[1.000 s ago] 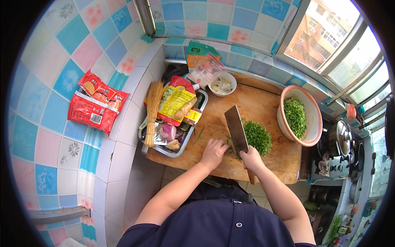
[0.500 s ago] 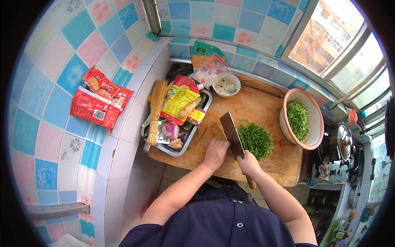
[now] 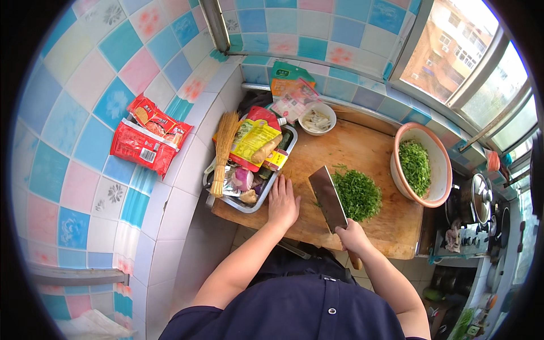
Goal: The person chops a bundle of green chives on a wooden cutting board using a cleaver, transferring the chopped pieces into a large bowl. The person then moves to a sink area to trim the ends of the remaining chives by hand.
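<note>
My right hand (image 3: 353,235) is wrapped round the handle of a broad-bladed cleaver (image 3: 328,198). The blade stands just left of a heap of chopped green herbs (image 3: 358,195) on the wooden cutting board (image 3: 306,156). My left hand (image 3: 284,201) lies flat on the board with its fingers stretched out, beside the right rim of a metal tray (image 3: 249,208). In that tray are a purple onion (image 3: 242,178), pieces of ginger and sauce packets (image 3: 249,141). A brush of stiff straw (image 3: 225,150) leans across its left side.
A white bowl of pale slices (image 3: 317,119) stands at the board's back edge. A large orange-rimmed bowl (image 3: 442,184) with chopped greens is at the right. Red packets (image 3: 148,136) lie on the left ledge; a lidded pot (image 3: 476,198) stands on the stove, far right.
My left hand has moved left, away from the cleaver, and its fingers have spread out near the tray. The cleaver stays by the herbs. The whole view has shifted slightly.
</note>
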### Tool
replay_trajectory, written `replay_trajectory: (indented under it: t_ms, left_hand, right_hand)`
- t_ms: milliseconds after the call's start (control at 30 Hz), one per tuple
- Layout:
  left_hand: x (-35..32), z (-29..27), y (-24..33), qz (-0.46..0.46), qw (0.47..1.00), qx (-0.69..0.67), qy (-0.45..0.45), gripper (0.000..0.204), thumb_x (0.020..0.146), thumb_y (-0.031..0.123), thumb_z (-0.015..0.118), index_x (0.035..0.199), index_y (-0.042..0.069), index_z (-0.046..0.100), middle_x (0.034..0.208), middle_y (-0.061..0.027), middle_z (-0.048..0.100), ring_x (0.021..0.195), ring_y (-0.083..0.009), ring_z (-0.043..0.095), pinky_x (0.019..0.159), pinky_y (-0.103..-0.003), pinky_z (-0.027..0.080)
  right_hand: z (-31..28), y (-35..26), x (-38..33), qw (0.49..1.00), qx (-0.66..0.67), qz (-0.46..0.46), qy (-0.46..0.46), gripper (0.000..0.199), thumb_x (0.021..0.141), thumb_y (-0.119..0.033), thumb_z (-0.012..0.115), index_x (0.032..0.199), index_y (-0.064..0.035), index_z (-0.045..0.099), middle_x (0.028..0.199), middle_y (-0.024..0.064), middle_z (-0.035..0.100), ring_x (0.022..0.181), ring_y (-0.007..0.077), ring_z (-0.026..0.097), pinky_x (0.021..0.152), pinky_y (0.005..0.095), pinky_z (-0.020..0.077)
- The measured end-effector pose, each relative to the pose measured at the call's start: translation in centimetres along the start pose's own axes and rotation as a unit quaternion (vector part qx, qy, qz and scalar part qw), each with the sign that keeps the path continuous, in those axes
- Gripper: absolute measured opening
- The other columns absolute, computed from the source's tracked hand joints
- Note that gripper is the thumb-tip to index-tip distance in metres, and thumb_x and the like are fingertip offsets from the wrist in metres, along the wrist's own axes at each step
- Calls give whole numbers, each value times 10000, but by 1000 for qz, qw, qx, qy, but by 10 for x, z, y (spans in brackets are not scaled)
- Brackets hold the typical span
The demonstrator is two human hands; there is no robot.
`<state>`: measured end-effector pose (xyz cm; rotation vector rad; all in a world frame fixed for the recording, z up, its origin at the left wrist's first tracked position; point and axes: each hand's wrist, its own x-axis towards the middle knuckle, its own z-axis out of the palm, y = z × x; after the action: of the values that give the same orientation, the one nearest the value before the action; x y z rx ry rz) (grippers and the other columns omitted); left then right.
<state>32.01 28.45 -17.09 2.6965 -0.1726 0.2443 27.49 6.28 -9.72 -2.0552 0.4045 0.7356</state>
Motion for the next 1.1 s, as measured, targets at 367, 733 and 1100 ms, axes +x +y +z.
replay_trajectory:
  t_ms: [367, 733, 1100]
  left_hand:
    - [-9, 5, 21, 195, 962, -186, -48, 374, 794, 71, 640, 1157, 23, 566, 1281, -152, 521, 1195, -336, 503, 1008, -406, 420]
    - [10, 15, 12, 176, 977, -113, 41, 175, 767, 58, 643, 940, 54, 614, 939, -105, 578, 905, -308, 562, 784, -396, 464]
    - [9, 9, 2, 198, 961, -192, -4, 137, 800, 43, 619, 936, 40, 626, 940, -113, 605, 883, -324, 596, 765, -397, 494]
  right_hand:
    - [-27, -2, 4, 999, -17, -16, 45, 288, 870, -217, 570, 997, 37, 526, 767, 170, 637, 534, 238, 620, 565, 375, 512]
    - [-16, -13, 3, 989, -145, -25, 11, 291, 880, -242, 534, 1001, 23, 540, 779, 199, 652, 610, 311, 661, 642, 411, 528]
    - [2, -34, 29, 999, 7, -8, 36, 294, 886, -205, 534, 1032, 50, 522, 695, 146, 616, 477, 234, 595, 509, 362, 505]
